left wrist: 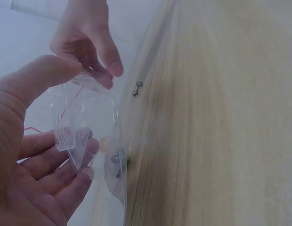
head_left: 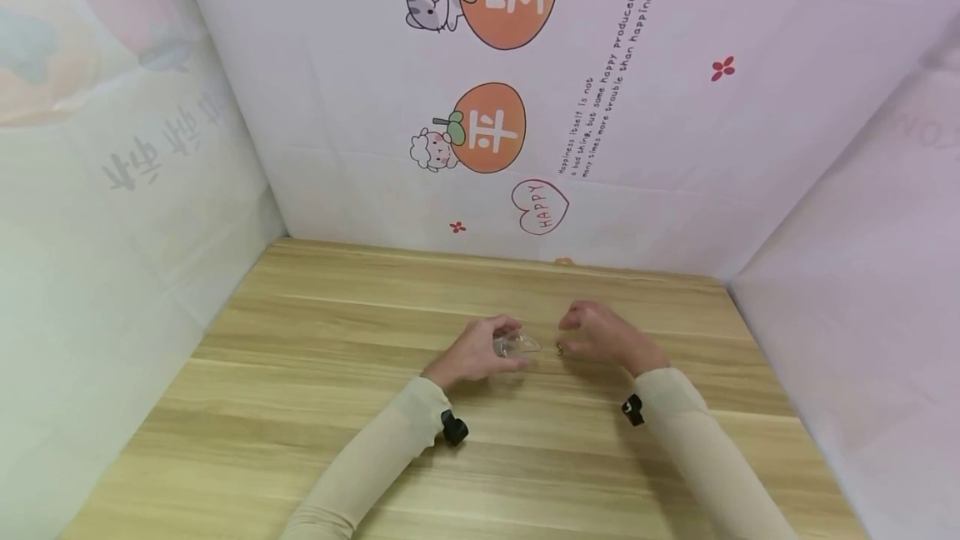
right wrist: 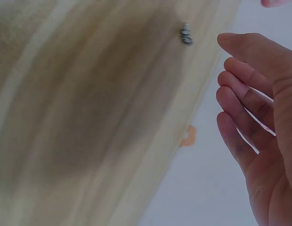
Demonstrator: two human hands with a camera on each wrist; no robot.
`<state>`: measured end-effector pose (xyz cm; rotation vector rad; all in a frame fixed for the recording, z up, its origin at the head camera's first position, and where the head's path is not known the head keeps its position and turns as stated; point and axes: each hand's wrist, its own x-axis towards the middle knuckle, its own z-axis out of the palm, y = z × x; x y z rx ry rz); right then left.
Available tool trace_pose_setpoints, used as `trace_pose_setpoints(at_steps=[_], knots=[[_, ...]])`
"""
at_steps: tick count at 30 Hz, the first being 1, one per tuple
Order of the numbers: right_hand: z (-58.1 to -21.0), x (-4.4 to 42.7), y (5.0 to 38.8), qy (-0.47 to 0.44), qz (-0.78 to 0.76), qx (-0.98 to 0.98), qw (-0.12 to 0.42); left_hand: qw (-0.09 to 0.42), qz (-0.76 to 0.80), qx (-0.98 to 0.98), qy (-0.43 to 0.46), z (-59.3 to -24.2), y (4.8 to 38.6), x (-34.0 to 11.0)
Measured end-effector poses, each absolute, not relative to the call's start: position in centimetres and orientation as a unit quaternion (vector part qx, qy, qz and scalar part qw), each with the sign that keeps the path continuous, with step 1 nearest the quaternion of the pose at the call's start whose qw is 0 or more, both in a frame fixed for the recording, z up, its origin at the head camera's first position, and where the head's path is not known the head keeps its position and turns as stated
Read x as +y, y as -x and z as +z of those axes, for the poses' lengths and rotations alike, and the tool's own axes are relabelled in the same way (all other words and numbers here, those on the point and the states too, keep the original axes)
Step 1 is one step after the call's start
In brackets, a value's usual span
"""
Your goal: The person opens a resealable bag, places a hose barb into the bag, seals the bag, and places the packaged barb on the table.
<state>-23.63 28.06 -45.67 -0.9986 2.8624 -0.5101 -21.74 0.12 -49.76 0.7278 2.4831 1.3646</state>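
Observation:
My left hand [head_left: 477, 350] holds a clear plastic bag [head_left: 517, 345], with the thumb on one side and the fingers on the other. In the left wrist view a few small metal pieces, perhaps screws, show in the lower part of the bag [left wrist: 110, 176]. A small metal bolt [right wrist: 186, 34] appears on the wooden table, apart from the bag. Just beside that bolt is my right hand [head_left: 603, 336], its fingers loosely bent and holding nothing. In the right wrist view a gap separates its thumb and fingers from the bolt.
The wooden table [head_left: 315, 432] meets a printed white back panel [head_left: 360, 148]. White side panels stand at the left [head_left: 135, 248] and right [head_left: 862, 290]. Black straps with small devices sit at both sleeve cuffs.

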Motion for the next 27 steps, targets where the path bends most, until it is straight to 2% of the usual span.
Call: trace_pose_setpoints(at_steps=[5, 27], knots=[[-46.8, 28.2, 23.8, 0.324, -0.162, 0.931, 0.052, 0.109, 0.462, 0.844, -0.249, -49.8, 21.7, 0.1], [-47.8, 27.9, 24.8, 0.311, -0.161, 0.935, 0.053, 0.108, 0.468, 0.841, -0.251, -49.7, 21.6, -0.3]])
